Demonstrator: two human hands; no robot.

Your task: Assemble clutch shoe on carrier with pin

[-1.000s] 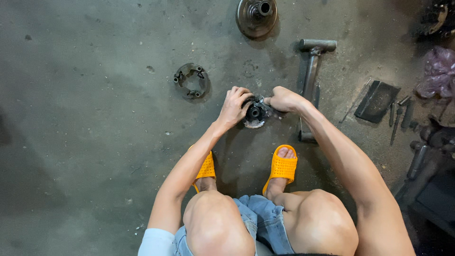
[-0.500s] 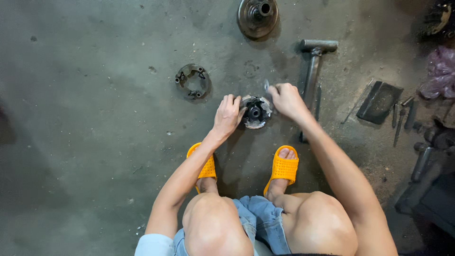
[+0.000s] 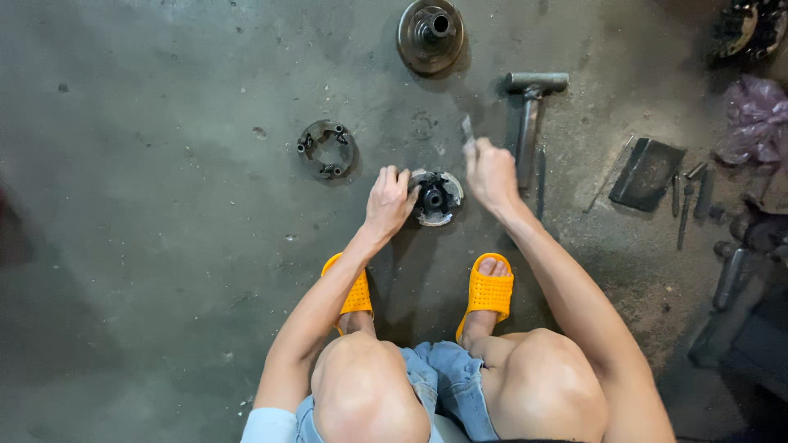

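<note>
I squat on a concrete floor in orange slippers. A small round metal hub part (image 3: 437, 198) lies on the floor between my hands. My left hand (image 3: 390, 200) rests against its left rim, fingers curled on it. My right hand (image 3: 490, 172) is raised just right of the part, closed around a thin grey metal tool (image 3: 468, 131) whose tip sticks up past the fingers.
A ring-shaped metal part (image 3: 327, 148) lies to the left. A dark flanged disc (image 3: 432, 34) sits at the top. A hammer (image 3: 529, 115) lies right of my right hand. A flat dark plate (image 3: 647, 172), several loose rods and a purple bag (image 3: 753, 123) are at the right.
My right hand has lifted off the hub part and moved up and right with the thin tool. My left hand stays on the part's left rim.
</note>
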